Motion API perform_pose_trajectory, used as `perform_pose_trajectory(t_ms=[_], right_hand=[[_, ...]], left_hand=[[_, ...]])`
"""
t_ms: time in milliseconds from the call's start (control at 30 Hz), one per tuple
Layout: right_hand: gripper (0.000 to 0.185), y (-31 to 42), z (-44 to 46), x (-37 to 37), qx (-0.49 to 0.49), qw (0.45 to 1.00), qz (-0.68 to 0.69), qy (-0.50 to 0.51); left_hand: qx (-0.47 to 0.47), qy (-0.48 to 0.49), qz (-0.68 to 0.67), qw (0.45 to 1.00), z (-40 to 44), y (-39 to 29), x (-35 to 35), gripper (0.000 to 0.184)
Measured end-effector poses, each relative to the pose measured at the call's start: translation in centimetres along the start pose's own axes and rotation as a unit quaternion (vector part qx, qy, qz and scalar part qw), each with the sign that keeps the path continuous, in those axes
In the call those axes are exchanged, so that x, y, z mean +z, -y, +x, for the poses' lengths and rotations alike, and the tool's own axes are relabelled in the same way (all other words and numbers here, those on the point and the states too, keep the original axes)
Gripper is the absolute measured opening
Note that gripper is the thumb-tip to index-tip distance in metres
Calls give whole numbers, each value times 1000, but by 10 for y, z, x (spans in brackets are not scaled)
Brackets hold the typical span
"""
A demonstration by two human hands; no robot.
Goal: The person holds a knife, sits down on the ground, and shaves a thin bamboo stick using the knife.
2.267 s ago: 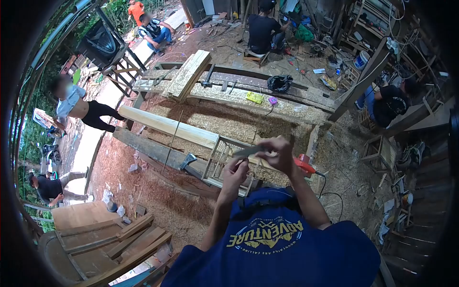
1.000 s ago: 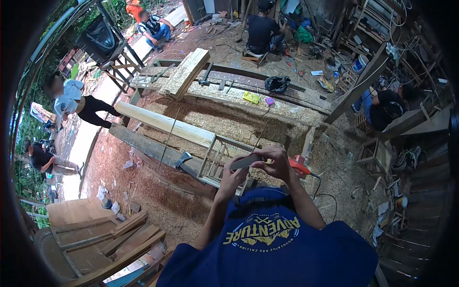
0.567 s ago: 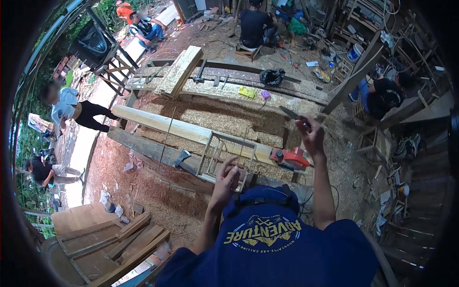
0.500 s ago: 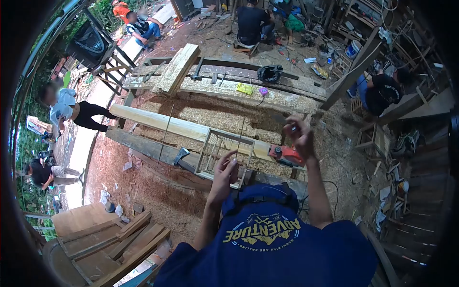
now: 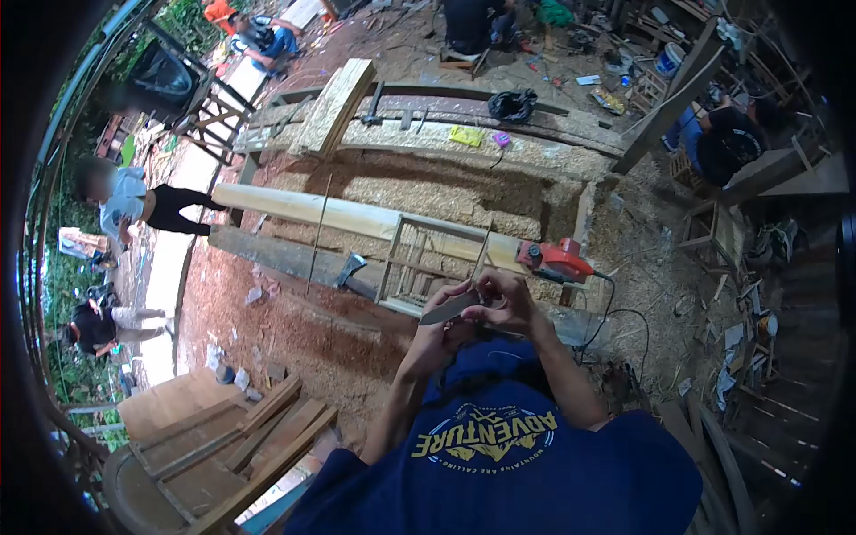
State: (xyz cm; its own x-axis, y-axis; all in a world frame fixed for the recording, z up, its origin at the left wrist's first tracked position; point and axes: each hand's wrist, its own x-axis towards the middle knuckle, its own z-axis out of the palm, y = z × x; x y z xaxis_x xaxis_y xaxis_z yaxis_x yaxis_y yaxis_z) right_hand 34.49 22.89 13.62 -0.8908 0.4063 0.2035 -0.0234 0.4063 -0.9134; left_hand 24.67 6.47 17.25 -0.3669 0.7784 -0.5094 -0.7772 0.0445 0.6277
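Observation:
In front of my chest my two hands meet. My right hand (image 5: 506,301) is closed on a knife (image 5: 448,310), its broad blade pointing left across my other hand. My left hand (image 5: 435,337) is closed around a thin stick (image 5: 485,251) that rises from between the hands. Where blade and stick touch, if they do, is hidden by the fingers. Just beyond my hands a small slatted wooden frame (image 5: 389,276) rests on the planks. To the right of it lies a red power planer (image 5: 560,259) with a black cord.
A hatchet (image 5: 351,269) sits on the dark beam left of the frame. Across the shavings stands a bench (image 5: 401,135) with stacked boards (image 5: 334,111), a yellow item and a black bag (image 5: 513,105). A person (image 5: 165,207) stands at the left; others sit farther off.
My right hand has come down and left with the knife, from raised and apart to against my left hand. The view has shifted slightly.

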Motion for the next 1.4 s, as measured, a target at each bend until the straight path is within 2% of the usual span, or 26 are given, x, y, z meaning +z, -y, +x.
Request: perform_pose_trajectory(t_ms=[33, 67, 100, 133, 200, 233, 267, 300, 333, 367, 433, 467, 500, 533, 567, 600, 633, 700, 800, 900, 933, 1133, 1400], right_hand=[[47, 0, 4, 4, -10, 1000, -12, 4], [47, -5, 7, 6, -15, 999, -18, -27], [35, -27, 7, 8, 53, 998, -35, -10], [21, -56, 12, 23, 93, 946, 278, -137], [19, -83, 30, -15, 78, 959, 152, -225], [30, -104, 36, -30, 58, 960, 53, -268], [38, -48, 44, -45, 88, 958, 140, -235], [39, -46, 47, -47, 73, 963, 130, -225], [38, -34, 48, -48, 82, 976, 82, -186], [37, -23, 48, -48, 89, 985, 32, -146], [29, -11, 46, -28, 70, 993, 44, -80], [21, 9, 38, -15, 71, 990, 109, -51], [17, 4, 31, 9, 29, 989, 139, -47], [18, 13, 24, 28, 63, 983, 173, -4], [25, 29, 22, 35, 75, 991, 95, 61], [35, 49, 24, 41, 4, 997, 49, 67], [41, 48, 27, 46, -35, 997, 27, 56], [46, 47, 32, 42, -44, 996, 58, 54], [50, 43, 31, 29, -131, 991, -20, 35], [53, 29, 28, 14, -122, 990, -71, -17], [60, 28, 26, 10, -93, 993, -69, -16], [59, 29, 20, 15, -56, 994, -66, -63], [54, 34, 29, 23, -136, 979, -130, -79]], left_hand=[[-1, -12, 2, 1000, -7, -3, -2, 45], [13, -31, -7, 999, -16, -8, -1, 39], [15, -18, 7, 1000, -20, -4, -10, 38], [17, -5, 21, 1000, -24, 4, -22, 36], [9, 18, 80, 997, -41, 14, -26, 29], [7, 3, 67, 998, -44, 24, -30, 32], [31, -56, 56, 996, -42, 26, -31, 33], [50, -115, 45, 991, -41, 27, -34, 33], [73, -120, 23, 990, -39, 25, -39, 34], [97, -123, 1, 988, -35, 22, -45, 35], [114, -99, 31, 988, -31, 12, -51, 34], [128, -89, 42, 987, -28, 7, -50, 33], [145, -77, 55, 985, -26, 1, -49, 32], [155, -70, 79, 982, -27, -7, -43, 31], [165, -61, 105, 979, -30, -17, -34, 31], [162, -52, 99, 980, -32, -19, -31, 31], [160, -43, 93, 982, -34, -22, -28, 31], [134, -22, 19, 991, -36, -23, -27, 33], [125, -9, 52, 991, -40, -24, -24, 35], [121, 17, 61, 991, -44, -26, -27, 33], [123, 27, 64, 990, -45, -26, -28, 33], [145, 50, 1, 988, -36, -19, -32, 37], [138, 27, -4, 990, -46, -30, -31, 35]])
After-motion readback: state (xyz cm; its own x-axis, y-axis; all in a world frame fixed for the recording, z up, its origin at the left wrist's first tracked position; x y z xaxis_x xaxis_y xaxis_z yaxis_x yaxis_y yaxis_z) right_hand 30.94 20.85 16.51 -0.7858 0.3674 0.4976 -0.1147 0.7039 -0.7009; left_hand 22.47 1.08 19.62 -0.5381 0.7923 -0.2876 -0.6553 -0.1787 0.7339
